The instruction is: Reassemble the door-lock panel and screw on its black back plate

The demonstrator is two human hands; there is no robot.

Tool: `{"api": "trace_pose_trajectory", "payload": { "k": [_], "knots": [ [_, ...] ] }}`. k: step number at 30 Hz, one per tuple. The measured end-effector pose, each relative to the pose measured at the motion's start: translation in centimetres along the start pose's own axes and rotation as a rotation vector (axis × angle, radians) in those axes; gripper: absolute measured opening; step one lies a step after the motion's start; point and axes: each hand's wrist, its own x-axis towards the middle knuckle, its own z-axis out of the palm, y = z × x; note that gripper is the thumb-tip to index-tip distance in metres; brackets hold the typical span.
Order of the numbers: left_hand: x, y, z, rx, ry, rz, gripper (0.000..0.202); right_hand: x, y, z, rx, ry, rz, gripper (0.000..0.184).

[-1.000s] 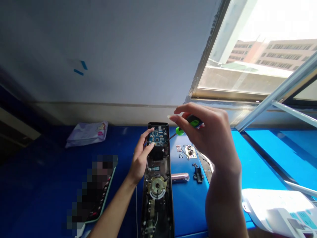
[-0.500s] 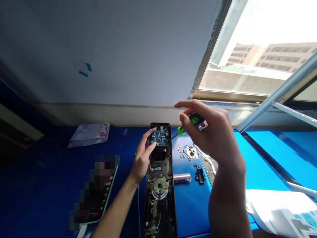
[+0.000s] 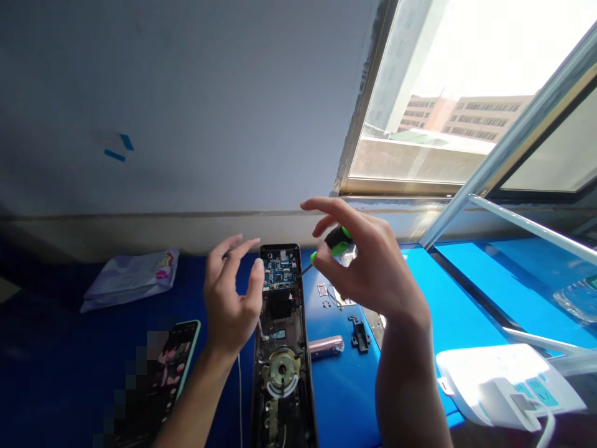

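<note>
While casing [image 3: 295, 323] looks black, screwdriver handle [image 3: 336, 242] green and black.

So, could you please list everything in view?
Casing: 1, black, centre
Circuit board: 1, blue, casing's far end
Disc: 1, brassy, inside casing
Screwdriver: 1, green and black, in right hand
Phone: 1, dark, left
Packet: 1, lilac, far left
Roll: 1, pink, right of casing
Bracket: 1, black, right of roll
Small parts: several, dark and pale, beyond roll
Cables: at least 2, white, left, lower right
Power strip: 1, white, lower right
Plug: 1, white, on power strip
Bottle: 1, clear, right edge
Wall: 1, grey, ahead
Tape strips: 2, blue, on wall
Window: 1, pale, upper right
Rails: 2+, silver, right
Table: 1, blue, below
Left hand: 1, open, beside casing
Right hand: 1, gripping screwdriver
</note>
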Motion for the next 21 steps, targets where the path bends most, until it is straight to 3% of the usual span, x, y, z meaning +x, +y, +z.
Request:
{"api": "trace_pose_trajectory", "payload": {
  "k": [2, 5, 8, 12, 18, 21],
  "knots": [
    [0.2, 0.1, -0.1, -0.045, 0.054, 0.006, 0.029, 0.0, -0.1, -0.1, -0.018, -0.008, 0.009, 0.050],
    [-0.2, -0.7, 0.0, -0.143, -0.060, -0.079, 0.034, 0.2, 0.0, 0.1, -0.077, 0.029, 0.053, 0.026],
    [-1.1, -1.8, 0.2, -0.246, -0.148, -0.166, 0.043, 0.2, 0.1, 0.3, -0.049, 0.033, 0.022, 0.020],
    [-2.5, -2.7, 0.4, -0.367, -0.214, -0.227, 0.046, -0.1, -0.1, 0.3, -0.014, -0.002, -0.028, 0.044],
    [-3.9, -2.7, 0.7, -0.457, -0.277, -0.296, 0.044, -0.1, -0.4, 0.4, -0.028, -0.011, 0.004, 0.023],
    [-4.2, -2.6, 0.7, -0.453, -0.282, -0.299, 0.044, 0.0, -0.4, 0.3, 0.008, -0.028, -0.025, 0.037]
  ]
}}
